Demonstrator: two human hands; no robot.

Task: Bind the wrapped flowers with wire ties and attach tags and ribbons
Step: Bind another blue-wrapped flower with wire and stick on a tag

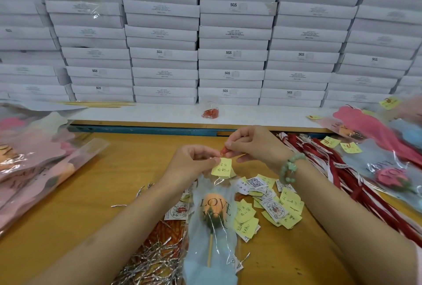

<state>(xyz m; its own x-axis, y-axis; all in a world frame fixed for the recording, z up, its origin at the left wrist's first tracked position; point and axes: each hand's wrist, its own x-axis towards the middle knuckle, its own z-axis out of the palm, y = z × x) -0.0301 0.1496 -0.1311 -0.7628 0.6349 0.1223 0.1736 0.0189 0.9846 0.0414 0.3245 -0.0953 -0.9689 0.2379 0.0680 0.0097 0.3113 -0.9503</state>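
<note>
At the bottom middle of the frame a wrapped flower lies on the wooden table. It has an orange bud on a stick inside a clear sleeve printed LOVE, and its top points up the frame toward the hands. A heap of silver wire ties sits just to its left. Loose tags, some yellow and some white, are scattered just to its right.

Above the flower's top the two hands meet at the frame's center. The left hand has its fingers curled, with thumb and forefinger pinching the top edge of a yellow tag that hangs over the sleeve. I cannot tell whether it also holds the sleeve. The right hand, with a green bead bracelet on its wrist, pinches a small red tie right at the tag's top.

Red ribbons lie in a bundle at the right. Piles of wrapped flowers sit at the left edge and at the right edge.

Farther up, a small bag of red pieces stands on a white ledge. Behind it, stacked white boxes fill the upper frame.
</note>
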